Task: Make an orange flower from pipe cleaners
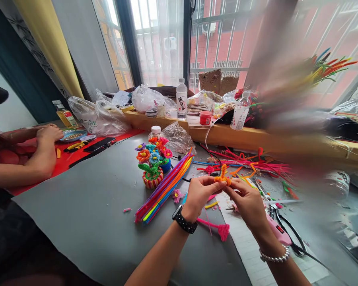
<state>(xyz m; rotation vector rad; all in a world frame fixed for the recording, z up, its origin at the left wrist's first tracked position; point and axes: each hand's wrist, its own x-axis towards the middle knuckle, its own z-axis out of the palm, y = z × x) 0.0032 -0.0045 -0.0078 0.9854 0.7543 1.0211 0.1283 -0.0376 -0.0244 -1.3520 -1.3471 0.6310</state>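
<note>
Both hands (watch on left wrist) pinch an orange fuzzy piece.

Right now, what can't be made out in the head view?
All in the head view:
- Orange fuzzy piece: partly covered by the left hand and right hand.
- Pink tool: partly behind the right wrist.
- Coloured stems, far right: lower ends lost in blur.
- Co-worker's arm: cut off by the left edge.
- Blue dish: contents too small.

A yellow curtain hangs near barred windows.
</note>
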